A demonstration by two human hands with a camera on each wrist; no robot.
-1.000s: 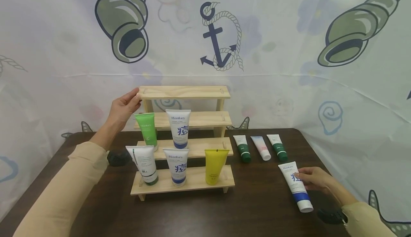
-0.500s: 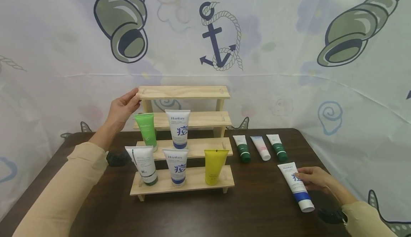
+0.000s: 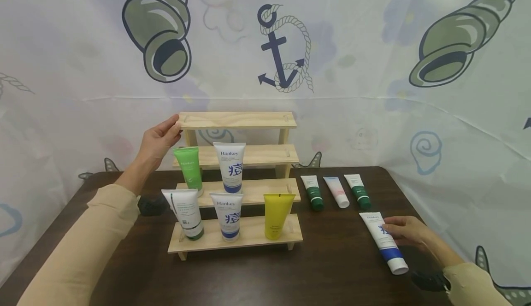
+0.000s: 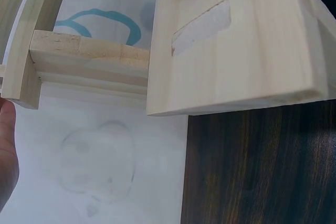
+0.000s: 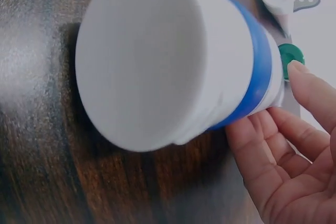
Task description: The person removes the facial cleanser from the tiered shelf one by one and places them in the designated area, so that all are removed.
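Observation:
My left hand [image 3: 159,140] pinches the left end of the top shelf of a stepped wooden display rack [image 3: 238,120]. On the right of the table, my right hand [image 3: 404,232] holds a white squeeze tube with a blue band [image 3: 381,241] between thumb and fingers, its white cap toward me. The right wrist view shows that cap [image 5: 142,61] large and close above the wood. Standing on the rack's lower two shelves are a green tube [image 3: 190,167], two white-and-blue tubes [image 3: 231,165], a white tube with a green cap [image 3: 186,214] and a yellow tube [image 3: 277,216].
Behind the held tube, two green-and-white tubes [image 3: 313,193] and a pink-and-white tube [image 3: 337,191] lie on the dark wooden table [image 3: 332,260]. A printed cloth [image 3: 352,57] hangs close behind the rack and the table.
The cap end of the tube in my right hand has swung slightly to the right. My left hand keeps its place on the rack.

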